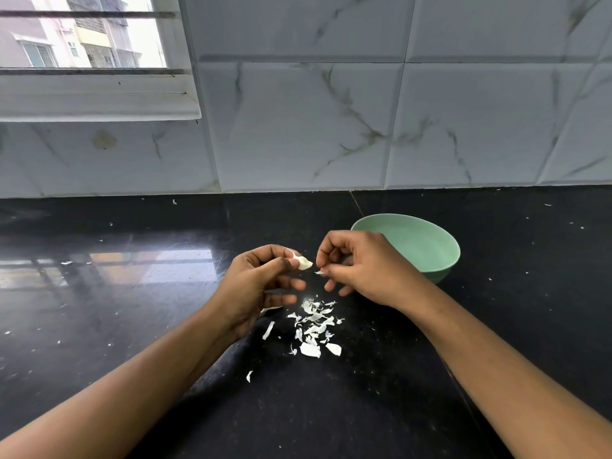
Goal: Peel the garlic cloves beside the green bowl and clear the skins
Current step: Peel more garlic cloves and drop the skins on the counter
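1. the clove (304, 262) is small, pale cream and smooth. its pointed tip looks to the right, and a thin strip of white skin curls up just behind it.
2. the clove is in the air above the counter (132, 293), between the two hands. it is left of the bowl (430, 250) and over the skins (314, 326).
3. the left hand (261, 283) holds the clove: the thumb and the index finger pinch its thick end, so only the tip half shows. the other fingers are half curled below, and i cannot see that they touch anything.
4. the right hand (361, 270) has its thumb and index finger closed on a tiny white flake (319, 272). the flake is just beside the clove tip but apart from it. the other fingers of this hand curl loosely and hold nothing.
5. the skins lie in a loose pile on the counter, under the hands. they are thin, white, torn pieces; the bigger ones are at the near edge, and a few single pieces lie to the left and nearer.
6. the bowl is light green and stands upright behind the right hand, which hides part of its left rim.
7. the counter is black and glossy, with many small white specks. the wall (331, 127) behind has grey marble tiles, and a window (82, 44) is at the upper left.
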